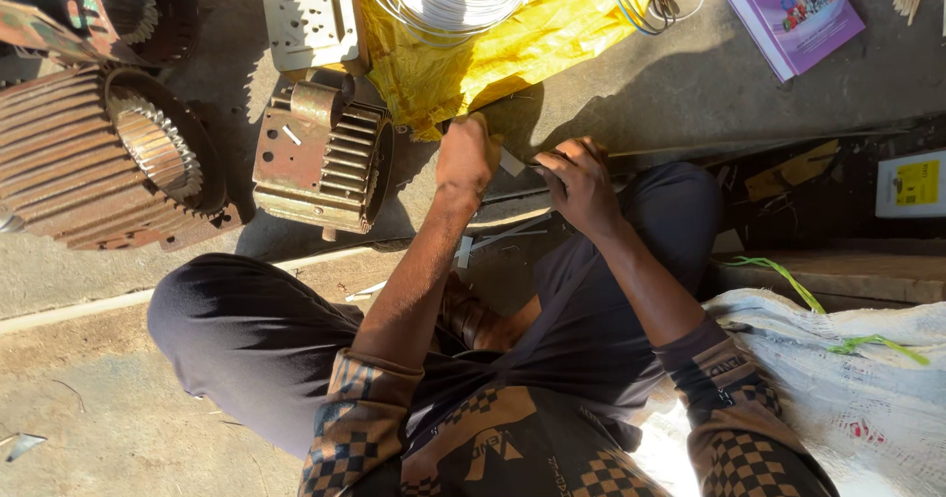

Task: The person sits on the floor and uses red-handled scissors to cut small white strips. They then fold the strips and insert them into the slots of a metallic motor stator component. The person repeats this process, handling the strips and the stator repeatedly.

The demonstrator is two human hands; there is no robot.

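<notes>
Head view: left hand (465,157) fisted, fingers together around a small dark tool, hard to tell which. Right hand (579,184) just beside it, fingers curled shut on a thin pale strip (511,162) spanning between both hands. Yellow sheet (512,44) just beyond the hands; ribbed motor housing (320,157) left of the left hand.

A small pale strip (511,162), flat and thin like card or insulating paper (material hard to tell), sits between the two hands. The left hand (467,155) pinches its left end with fingers curled closed; the right hand (579,184) closes over its right end, hiding most of it. Only a short light piece shows in sunlight. It is held just above the concrete floor, tilted slightly down to the right, in front of the knees.
</notes>
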